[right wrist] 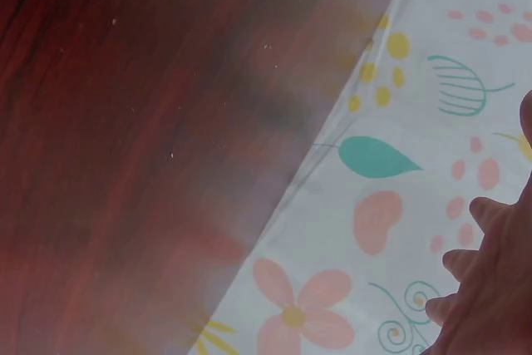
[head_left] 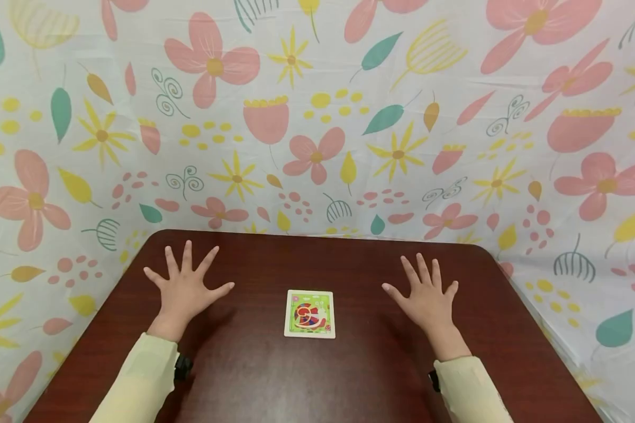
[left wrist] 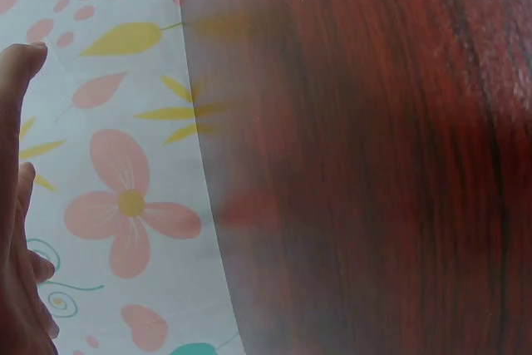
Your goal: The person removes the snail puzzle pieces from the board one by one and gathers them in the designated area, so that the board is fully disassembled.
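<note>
A small square picture puzzle (head_left: 310, 314) with a cream border lies flat near the middle of the dark table, showing a snail with a colourful shell on green. To its left, my left hand (head_left: 186, 291) is held over the table with fingers spread wide, holding nothing. On the other side my right hand (head_left: 427, 298) is spread in the same way, also with nothing in it. Both hands stay apart from the puzzle. At the left edge of the left wrist view, part of the left hand (left wrist: 18, 205) shows; right-hand fingers (right wrist: 465, 265) appear low in the right wrist view.
The reddish-brown wooden table (head_left: 317, 264) has rounded far corners. A white cloth (head_left: 317, 117) printed with flowers and leaves hangs behind it and along both sides. Dark bands (head_left: 183, 367) sit at the wrists by the pale sleeves (head_left: 137, 376).
</note>
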Demonstrator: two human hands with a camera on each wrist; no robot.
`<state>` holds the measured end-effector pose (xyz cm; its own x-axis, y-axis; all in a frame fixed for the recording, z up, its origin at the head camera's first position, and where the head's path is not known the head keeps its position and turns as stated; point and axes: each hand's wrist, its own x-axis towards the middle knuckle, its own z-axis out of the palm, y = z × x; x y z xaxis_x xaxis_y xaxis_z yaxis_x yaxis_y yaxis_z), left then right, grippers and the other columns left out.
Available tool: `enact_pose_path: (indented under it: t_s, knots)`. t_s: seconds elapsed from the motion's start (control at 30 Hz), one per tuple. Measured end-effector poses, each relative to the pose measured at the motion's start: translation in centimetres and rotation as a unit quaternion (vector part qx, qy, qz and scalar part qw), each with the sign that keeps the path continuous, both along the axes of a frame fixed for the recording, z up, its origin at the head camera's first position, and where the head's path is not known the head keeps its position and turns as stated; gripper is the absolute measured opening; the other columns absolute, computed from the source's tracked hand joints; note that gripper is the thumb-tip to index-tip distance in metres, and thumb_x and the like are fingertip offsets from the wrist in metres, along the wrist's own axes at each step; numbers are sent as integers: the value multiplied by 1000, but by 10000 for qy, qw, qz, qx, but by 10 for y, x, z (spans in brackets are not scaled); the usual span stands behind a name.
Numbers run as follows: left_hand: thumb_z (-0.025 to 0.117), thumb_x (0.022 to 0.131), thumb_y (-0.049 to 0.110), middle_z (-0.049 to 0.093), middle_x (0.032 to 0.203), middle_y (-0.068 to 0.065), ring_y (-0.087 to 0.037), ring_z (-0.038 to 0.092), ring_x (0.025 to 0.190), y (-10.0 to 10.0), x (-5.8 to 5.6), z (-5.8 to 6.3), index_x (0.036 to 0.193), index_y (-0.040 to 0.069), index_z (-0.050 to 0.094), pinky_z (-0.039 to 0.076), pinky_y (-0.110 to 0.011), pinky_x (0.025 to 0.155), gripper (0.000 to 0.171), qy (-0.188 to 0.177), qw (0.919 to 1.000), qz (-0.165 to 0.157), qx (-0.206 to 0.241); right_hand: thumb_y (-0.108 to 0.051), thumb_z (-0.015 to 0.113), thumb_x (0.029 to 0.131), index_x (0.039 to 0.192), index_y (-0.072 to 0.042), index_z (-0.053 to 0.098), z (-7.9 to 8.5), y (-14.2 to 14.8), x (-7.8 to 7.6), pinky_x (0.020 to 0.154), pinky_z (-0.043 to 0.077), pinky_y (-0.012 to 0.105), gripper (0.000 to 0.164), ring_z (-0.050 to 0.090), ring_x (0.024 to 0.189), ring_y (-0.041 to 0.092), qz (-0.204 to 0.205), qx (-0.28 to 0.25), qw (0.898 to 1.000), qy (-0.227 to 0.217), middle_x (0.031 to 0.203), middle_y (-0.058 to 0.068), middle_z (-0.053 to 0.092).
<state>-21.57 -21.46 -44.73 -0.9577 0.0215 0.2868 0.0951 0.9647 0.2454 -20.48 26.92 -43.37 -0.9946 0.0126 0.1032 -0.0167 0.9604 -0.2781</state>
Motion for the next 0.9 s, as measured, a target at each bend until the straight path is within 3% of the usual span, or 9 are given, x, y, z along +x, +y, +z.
enact_pose_path:
  t_s: [0.27,0.6,0.9]
  knots:
    - [67,84,68,16,168,-30,-66,2,151,5,2,-3,160,30,35,-2,-94,100,90,-242,9997,-3,11,-67,52,97,164,-18,24,-11,-7,5,110,0,88,88,0,157,52,73,-221,9997,-89,172,22,12]
    - [69,84,67,18,169,-26,-62,3,154,19,3,-13,159,29,38,0,-94,102,90,-311,9992,-236,41,-57,56,99,164,-17,25,-22,-26,5,113,7,86,83,1,158,51,225,-628,9977,-127,172,20,13]
    - [70,82,69,32,167,-18,-53,22,154,48,7,-23,155,28,46,14,-89,107,87,-264,9981,-548,53,-48,62,99,159,-12,38,-30,-43,9,113,15,84,74,14,158,48,575,-977,9934,180,168,20,28]
